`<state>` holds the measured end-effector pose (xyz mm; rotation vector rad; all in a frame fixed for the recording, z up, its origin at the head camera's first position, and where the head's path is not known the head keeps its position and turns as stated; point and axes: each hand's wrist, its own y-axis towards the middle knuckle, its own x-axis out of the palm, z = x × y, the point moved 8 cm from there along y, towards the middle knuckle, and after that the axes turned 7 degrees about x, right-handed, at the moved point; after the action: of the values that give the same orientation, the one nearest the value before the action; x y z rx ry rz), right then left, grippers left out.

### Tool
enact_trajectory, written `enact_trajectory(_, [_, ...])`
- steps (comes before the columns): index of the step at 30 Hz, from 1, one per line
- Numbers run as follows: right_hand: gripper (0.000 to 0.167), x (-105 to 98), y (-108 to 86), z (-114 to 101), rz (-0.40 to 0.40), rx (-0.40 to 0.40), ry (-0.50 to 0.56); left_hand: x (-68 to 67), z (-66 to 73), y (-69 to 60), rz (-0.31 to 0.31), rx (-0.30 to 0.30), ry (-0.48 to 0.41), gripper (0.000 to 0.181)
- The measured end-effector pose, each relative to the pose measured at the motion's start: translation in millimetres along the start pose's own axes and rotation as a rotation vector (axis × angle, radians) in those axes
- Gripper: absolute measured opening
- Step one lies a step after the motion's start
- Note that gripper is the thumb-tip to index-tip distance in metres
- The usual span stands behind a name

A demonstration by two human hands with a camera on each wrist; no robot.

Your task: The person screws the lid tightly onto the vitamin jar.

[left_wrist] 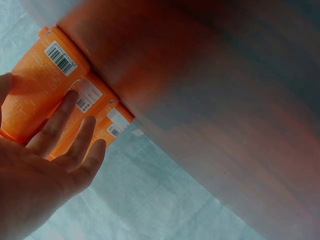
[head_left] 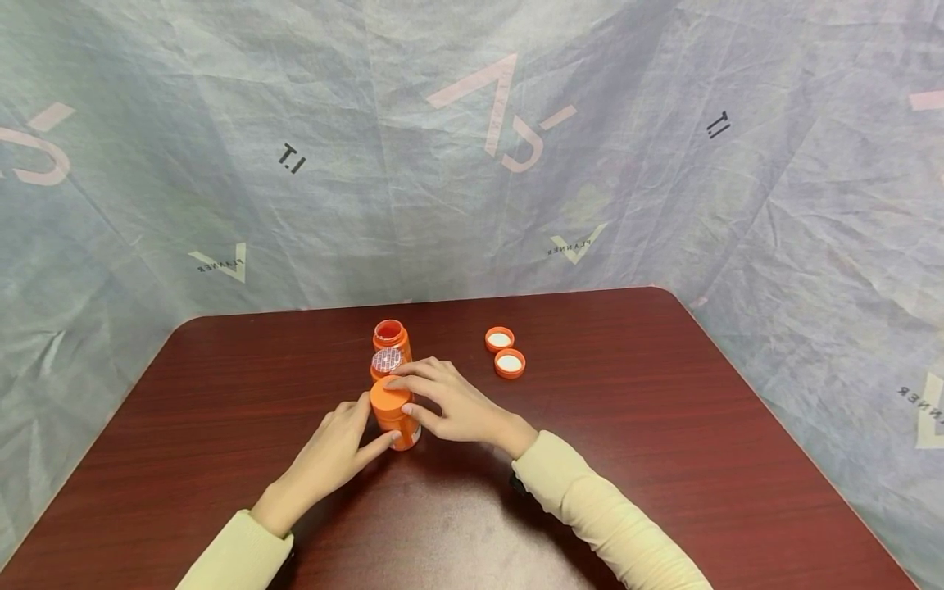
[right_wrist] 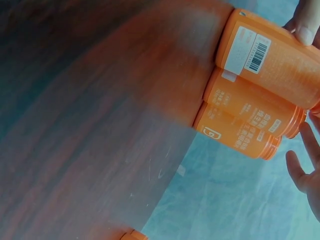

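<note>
Three orange bottles stand in a row running away from me. The nearest bottle (head_left: 403,434) wears an orange cap (head_left: 390,398); barcode labels show on its side in both wrist views. My left hand (head_left: 324,452) holds this bottle, its thumb on the front and its other fingers along the left side. On the cap's right side lie the thumb and fingers of my right hand (head_left: 463,408), gripping it. Behind, the middle bottle (right_wrist: 255,102) has no cap, and a printed seal (head_left: 387,360) covers its mouth. The farthest bottle (head_left: 389,332) is uncapped with its mouth uncovered.
Two orange caps, one (head_left: 499,339) just behind the other (head_left: 510,363), lie with their white insides up, right of the bottles. The dark red-brown table (head_left: 627,393) ends at a grey printed cloth (head_left: 472,205) hanging behind and at the sides.
</note>
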<state>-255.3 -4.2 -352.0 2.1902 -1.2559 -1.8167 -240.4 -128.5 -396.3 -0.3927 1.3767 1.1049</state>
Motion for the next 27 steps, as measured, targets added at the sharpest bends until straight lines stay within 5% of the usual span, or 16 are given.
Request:
enact_trajectory(13, [0.035, -1.3, 1.6, 2.4, 0.026, 0.046, -0.013, -0.3, 0.3, 1.4, 0.008, 0.009, -0.006, 0.059])
enact_trajectory(27, [0.032, 0.0, 0.5, 0.4, 0.001, 0.005, 0.006, -0.6, -0.1, 0.1, -0.003, -0.013, -0.004, 0.064])
